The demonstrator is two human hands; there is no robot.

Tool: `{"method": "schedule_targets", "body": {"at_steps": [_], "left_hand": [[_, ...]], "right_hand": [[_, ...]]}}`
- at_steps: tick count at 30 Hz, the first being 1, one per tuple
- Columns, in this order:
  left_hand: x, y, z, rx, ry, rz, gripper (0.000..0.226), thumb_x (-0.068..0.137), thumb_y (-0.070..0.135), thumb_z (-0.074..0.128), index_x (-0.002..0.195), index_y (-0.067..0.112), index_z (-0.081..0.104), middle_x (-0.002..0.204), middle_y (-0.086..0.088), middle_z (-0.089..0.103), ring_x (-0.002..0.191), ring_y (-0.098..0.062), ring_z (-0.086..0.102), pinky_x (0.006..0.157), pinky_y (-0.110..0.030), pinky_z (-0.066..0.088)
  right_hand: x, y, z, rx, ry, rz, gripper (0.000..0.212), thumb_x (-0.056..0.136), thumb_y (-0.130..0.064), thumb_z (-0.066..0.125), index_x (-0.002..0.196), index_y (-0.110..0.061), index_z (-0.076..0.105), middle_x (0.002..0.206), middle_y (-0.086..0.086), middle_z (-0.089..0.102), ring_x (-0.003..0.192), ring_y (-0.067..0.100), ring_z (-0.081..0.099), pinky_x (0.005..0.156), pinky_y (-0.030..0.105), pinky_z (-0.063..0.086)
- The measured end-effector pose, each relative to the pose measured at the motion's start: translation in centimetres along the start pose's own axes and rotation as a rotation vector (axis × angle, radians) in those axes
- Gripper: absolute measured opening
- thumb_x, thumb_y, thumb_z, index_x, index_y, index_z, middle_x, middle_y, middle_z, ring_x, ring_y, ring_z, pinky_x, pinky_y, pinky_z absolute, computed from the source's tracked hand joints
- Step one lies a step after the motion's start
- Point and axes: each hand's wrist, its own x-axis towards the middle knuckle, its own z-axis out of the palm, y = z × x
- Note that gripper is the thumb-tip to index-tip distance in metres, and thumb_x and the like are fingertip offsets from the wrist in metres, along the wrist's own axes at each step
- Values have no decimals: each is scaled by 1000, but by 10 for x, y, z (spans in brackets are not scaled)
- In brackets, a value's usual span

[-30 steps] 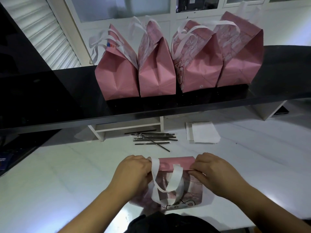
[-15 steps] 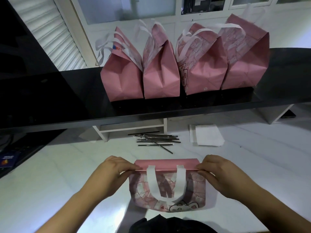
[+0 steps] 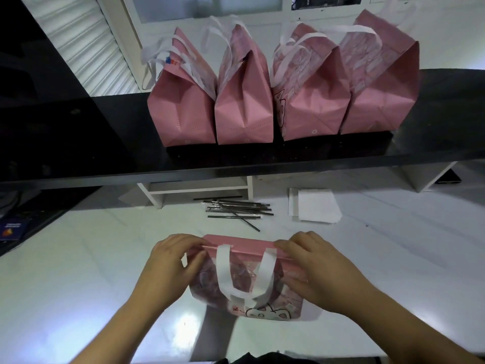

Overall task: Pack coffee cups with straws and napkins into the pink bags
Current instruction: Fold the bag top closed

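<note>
Pinching the top edge of a flat pink printed bag with white handles (image 3: 252,282), the left hand (image 3: 168,266) grips its left corner and the right hand (image 3: 320,271) its right corner, low on the glossy white table (image 3: 78,271). Beyond it lie thin dark straws (image 3: 236,210) and white napkins (image 3: 313,207). Four upright pink bags (image 3: 283,95) stand side by side on the black shelf (image 3: 78,143).

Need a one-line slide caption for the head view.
Both hands, left hand and right hand, pinch the flat pink bag's top edge; four bags stand on the black shelf.
</note>
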Motion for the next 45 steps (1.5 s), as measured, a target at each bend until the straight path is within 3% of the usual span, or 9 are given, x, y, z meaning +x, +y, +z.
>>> {"method": "schedule_targets", "body": {"at_steps": [5,8,14,17,21,28,34,39,45], "left_hand": [[-15,11,8,-62,102,-82,33,86,11,82,113,30,76,115,26,61,108,4,49,97,-8,33],[-35,14,12,-105,184,-150,25,90,15,77,106,33,72,112,22,56,106,1,49,93,-10,35],[-73,12,23,-192,290,-183,31,88,13,76,93,37,58,112,26,48,116,2,44,94,-12,33],[-79,10,30,-235,216,-128,42,90,12,77,101,46,55,113,29,48,113,4,48,88,-25,44],[-74,24,48,-340,-2,-35,51,91,18,72,107,61,49,120,38,46,113,8,53,86,-19,47],[-57,97,81,-465,-288,121,50,95,54,57,142,50,43,132,39,38,127,5,50,101,-20,49],[-21,175,93,-539,-413,215,71,87,77,50,151,52,33,150,34,36,139,8,41,114,-35,46],[23,252,101,-554,-463,306,53,87,80,49,135,78,26,133,59,29,130,24,36,111,-27,45],[93,354,116,-553,-426,338,78,87,79,48,157,53,24,160,26,36,143,3,39,116,-32,43]], "right_hand": [[11,-20,6,-128,29,-2,48,84,-51,70,128,-32,63,115,-10,66,101,16,61,85,32,53],[12,-29,5,-170,71,8,29,89,-41,70,116,-30,73,104,-9,72,91,16,64,78,31,54],[5,-52,3,-181,57,65,34,100,-33,46,123,-27,72,112,-4,70,101,21,62,85,34,50],[-12,-62,-2,-100,86,166,28,99,-31,51,107,-24,77,96,-4,69,88,21,64,70,34,51],[-40,-65,-11,-31,185,374,28,98,-28,56,75,-18,69,73,-5,58,63,19,57,53,35,47],[-84,-45,-55,-25,361,656,37,94,-22,56,58,-14,49,56,-2,48,50,15,46,46,34,33],[-108,-6,-112,-48,534,820,38,94,-25,55,59,-11,57,51,4,55,50,24,54,46,38,46],[-117,51,-168,-104,612,854,38,92,-24,54,56,-11,55,50,6,55,47,25,51,42,33,37],[-116,134,-249,-79,695,855,34,92,-28,55,65,-10,66,57,8,62,54,32,62,54,47,59]]}}
